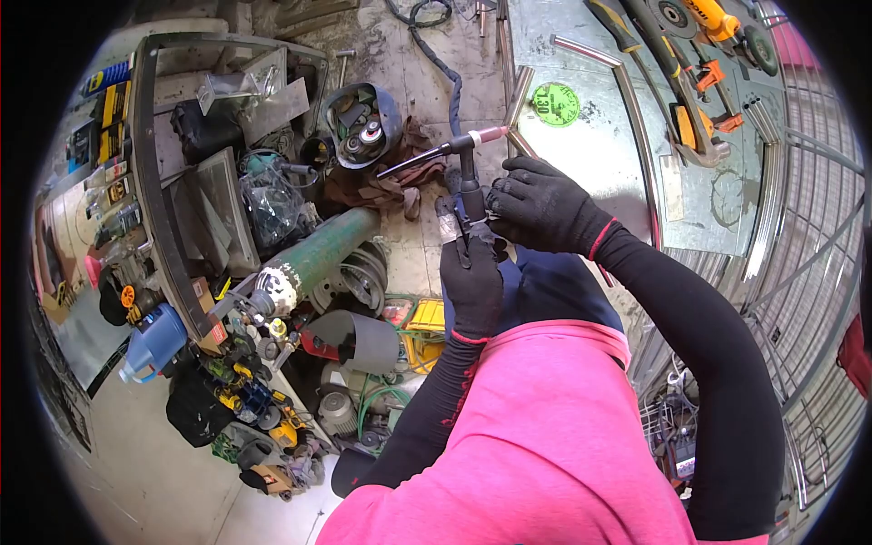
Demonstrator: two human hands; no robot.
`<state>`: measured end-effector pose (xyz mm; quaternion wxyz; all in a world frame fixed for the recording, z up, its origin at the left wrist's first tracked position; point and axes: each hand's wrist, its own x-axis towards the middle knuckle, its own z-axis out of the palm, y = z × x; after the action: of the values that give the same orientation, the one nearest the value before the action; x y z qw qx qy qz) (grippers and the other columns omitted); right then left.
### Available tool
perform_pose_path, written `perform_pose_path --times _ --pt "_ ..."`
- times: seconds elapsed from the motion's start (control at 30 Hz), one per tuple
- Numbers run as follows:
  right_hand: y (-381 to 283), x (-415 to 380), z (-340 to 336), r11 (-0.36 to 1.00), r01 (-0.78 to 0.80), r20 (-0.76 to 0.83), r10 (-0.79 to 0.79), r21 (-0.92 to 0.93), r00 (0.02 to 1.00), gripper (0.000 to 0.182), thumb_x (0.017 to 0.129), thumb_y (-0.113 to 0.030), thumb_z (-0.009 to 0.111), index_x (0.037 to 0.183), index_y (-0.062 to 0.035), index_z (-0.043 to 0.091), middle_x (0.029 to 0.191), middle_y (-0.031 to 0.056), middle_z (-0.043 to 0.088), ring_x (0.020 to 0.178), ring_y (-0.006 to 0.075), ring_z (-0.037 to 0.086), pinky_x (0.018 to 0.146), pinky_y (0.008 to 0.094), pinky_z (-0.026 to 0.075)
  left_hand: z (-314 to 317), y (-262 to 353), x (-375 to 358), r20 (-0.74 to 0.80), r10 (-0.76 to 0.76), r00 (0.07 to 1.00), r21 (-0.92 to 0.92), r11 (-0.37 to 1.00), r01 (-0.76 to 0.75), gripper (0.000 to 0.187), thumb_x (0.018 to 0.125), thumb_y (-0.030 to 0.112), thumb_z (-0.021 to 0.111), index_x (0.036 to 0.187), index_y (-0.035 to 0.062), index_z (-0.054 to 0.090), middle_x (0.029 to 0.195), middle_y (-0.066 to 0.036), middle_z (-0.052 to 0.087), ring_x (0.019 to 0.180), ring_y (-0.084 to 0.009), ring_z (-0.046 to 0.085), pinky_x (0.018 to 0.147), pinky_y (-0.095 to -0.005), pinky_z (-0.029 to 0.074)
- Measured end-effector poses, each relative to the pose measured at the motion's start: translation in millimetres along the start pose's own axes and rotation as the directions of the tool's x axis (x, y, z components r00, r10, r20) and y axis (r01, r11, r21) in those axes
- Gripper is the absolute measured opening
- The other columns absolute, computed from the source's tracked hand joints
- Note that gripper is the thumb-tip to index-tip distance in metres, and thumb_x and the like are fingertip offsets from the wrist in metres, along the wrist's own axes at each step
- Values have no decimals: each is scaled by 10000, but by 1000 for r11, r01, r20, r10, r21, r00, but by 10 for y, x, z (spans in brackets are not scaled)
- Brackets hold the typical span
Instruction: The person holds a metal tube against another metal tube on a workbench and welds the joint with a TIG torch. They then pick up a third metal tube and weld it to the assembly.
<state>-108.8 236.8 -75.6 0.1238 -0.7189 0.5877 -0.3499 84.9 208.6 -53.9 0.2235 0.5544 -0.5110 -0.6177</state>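
Observation:
A TIG welding torch (470, 177) is upright in front of me, with a pink cup (490, 134) pointing right and a long dark back cap slanting down to the left. My left hand (472, 277), in a black glove with silvery wrap on one finger, is closed around the lower handle. My right hand (540, 204), also gloved in black, has its fingers curled against the side of the handle below the torch head. The fingertips there are partly hidden.
A metal-topped table (581, 163) carries steel tubes, clamps, a hammer (695, 136) and a yellow angle grinder (713, 18). To the left are a bucket of cans (363, 127), a green gas cylinder (322, 250), a welding helmet (359, 341) and a cluttered shelf frame (168, 227).

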Motion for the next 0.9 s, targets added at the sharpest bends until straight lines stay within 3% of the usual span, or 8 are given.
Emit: perform_pose_path --times 0.4,0.43,0.5,0.57,0.63,0.7,0.73,0.9 --pt "-4 -17 -2 1000 -8 4 8 2 1000 247 839 -232 808 997 -118 655 1017 64 677 991 272 694 1089 465 531 14 195 -60 -2 -49 999 108 993 48 262 1076 154 596 1186 -79 647 930 -90 712 819 -139 663 709 -299 525" --pt "-34 -84 30 1000 -7 4 7 3 1000 247 839 -232 808 997 -118 655 1017 64 677 991 272 694 1089 465 531 -50 68 -46 44 -128 991 -426 895 135 278 1074 171 604 1167 -87 646 934 -92 710 825 -143 661 712 -302 520" --pt "-143 -183 72 972 -170 156 195 -160 968 303 820 -230 819 1051 -109 665 1020 71 673 991 279 694 1093 469 524 -62 -3 -45 16 -134 991 -388 912 130 329 1062 169 614 1268 -87 629 919 -93 694 823 -149 656 708 -318 515" --pt "4 -31 -6 1000 -10 20 10 18 1000 344 810 -237 824 1081 -101 665 1018 74 675 993 287 694 1095 470 520 -43 -37 -14 -26 25 999 275 961 -17 423 1051 151 621 1408 -68 559 939 -90 679 777 -151 641 687 -324 507" --pt "6 -19 7 1000 -1 14 1 0 1000 346 810 -247 826 1076 -96 664 1006 70 674 995 290 694 1094 467 520 -21 46 -27 -19 -28 999 188 982 31 428 1047 135 626 1437 -23 547 941 -89 678 735 -164 631 670 -326 509" --pt "-1 -14 -1 1000 -9 21 9 -20 1000 334 811 -250 827 1062 -101 663 990 64 673 988 289 695 1088 463 525 90 186 6 -71 -113 991 -413 908 75 259 1089 261 590 1184 21 608 906 -84 707 682 -140 669 595 -291 545" --pt "1 -7 -5 1000 -7 28 8 -22 1000 334 811 -250 827 1062 -101 663 990 64 673 988 289 695 1088 463 525 11 223 118 22 -304 953 -655 715 243 314 1101 333 535 1165 41 633 885 -88 697 683 -182 658 636 -329 562" --pt "-25 32 -18 999 -25 56 27 -21 998 272 832 -224 817 1033 -120 665 984 60 674 977 272 701 1077 457 536 -521 -471 555 316 -322 892 -730 518 446 388 1085 407 556 1207 48 636 949 -129 698 808 -258 671 789 -440 580"
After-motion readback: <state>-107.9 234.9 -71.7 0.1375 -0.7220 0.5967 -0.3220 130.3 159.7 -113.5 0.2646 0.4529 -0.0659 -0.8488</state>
